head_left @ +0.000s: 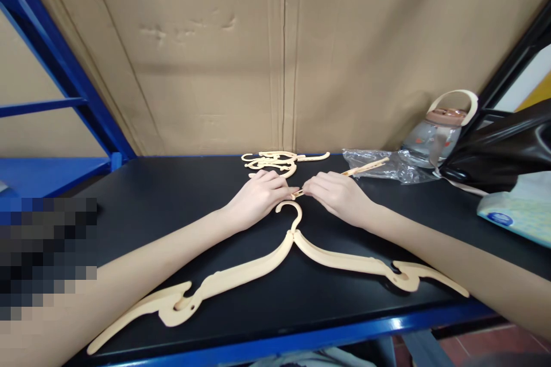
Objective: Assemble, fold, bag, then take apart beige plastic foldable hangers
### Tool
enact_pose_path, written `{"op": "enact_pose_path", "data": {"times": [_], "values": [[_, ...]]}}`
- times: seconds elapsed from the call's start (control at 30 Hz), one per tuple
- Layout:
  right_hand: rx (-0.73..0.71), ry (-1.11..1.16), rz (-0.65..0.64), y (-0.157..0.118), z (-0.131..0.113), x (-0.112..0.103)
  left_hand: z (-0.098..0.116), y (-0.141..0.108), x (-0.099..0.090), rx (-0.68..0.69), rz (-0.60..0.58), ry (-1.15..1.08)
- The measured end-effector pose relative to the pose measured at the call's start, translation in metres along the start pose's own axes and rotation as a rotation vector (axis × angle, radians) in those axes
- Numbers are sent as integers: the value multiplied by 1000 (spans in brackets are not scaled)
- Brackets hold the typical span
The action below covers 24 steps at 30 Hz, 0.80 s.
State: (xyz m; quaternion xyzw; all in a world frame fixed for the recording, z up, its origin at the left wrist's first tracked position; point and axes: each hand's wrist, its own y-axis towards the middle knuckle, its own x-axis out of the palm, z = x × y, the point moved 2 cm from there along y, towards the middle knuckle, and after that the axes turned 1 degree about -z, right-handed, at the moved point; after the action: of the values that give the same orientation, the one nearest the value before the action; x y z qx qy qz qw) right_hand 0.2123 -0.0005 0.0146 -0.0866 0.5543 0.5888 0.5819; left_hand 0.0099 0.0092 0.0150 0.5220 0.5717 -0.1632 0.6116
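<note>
A beige plastic folding clothes hanger (247, 271) lies spread flat on the black table, its hook toward the back and its arms bent outward. Just beyond the hook, my left hand (260, 196) and my right hand (338, 198) almost meet. Both are closed, fingertips pinching a small beige hanger piece (298, 193) between them; much of it is hidden by the fingers. A slim beige strip (365, 167) sticks out behind my right hand; I cannot tell whether it joins that piece. Behind my left hand lie several loose hanger parts (271, 160).
A clear plastic bag (374, 165) lies at the back right beside a transparent jug (434, 136) with a handle. A tissue pack (516, 212) and a black bag (495, 149) are at the right. Cardboard (206, 57) stands behind the table (142, 200); a blue metal frame (64, 63) is left.
</note>
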Motion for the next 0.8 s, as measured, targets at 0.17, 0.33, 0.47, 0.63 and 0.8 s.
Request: {"op": "enact_pose_path", "data": {"times": [0.17,0.33,0.47,0.63,0.8], "values": [[-131,-143,80,3,-5,-5,3,1,-1,33,-28,47],[-232,-283,125,6,-9,-3,6,2,-1,69,-15,140],[-257,-340,128,8,-10,-3,8,3,-3,78,7,196],[-231,-414,68,12,-15,-8,6,2,-2,64,38,248],[-189,-403,101,15,-17,-10,5,1,-2,64,73,284]]}}
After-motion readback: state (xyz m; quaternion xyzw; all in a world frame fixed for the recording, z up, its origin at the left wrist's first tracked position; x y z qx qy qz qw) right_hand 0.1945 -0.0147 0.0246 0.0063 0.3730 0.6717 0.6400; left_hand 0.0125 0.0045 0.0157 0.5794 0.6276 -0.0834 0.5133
